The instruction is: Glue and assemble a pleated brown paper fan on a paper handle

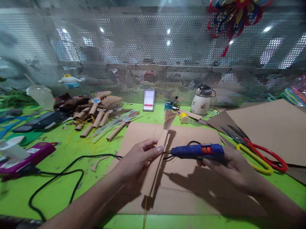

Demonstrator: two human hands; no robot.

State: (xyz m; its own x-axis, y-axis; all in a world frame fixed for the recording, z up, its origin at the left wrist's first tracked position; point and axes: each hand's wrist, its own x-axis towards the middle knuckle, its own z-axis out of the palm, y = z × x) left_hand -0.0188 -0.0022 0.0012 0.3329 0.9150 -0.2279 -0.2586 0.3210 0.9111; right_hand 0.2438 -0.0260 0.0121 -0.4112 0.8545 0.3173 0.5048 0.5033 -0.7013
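Observation:
My left hand (138,157) is closed on a folded strip of brown cardboard (154,168), thumb on top, held upright over a brown cardboard sheet (190,183) on the green table. My right hand (232,167) grips a blue hot glue gun (198,151) lying sideways, its nozzle touching the strip's right edge near the top. A fan of thin brown sticks (169,118) pokes out beyond the strip's far end. The gun's black cord (61,174) loops off to the left.
Red and yellow scissors (257,154) lie right on large cardboard sheets (274,130). Rolled cardboard pieces (97,117) and glue sticks sit back left, a pink device (21,157) far left. A phone (149,100), yellow spool (184,118) and white jug (202,99) stand before a mesh wall.

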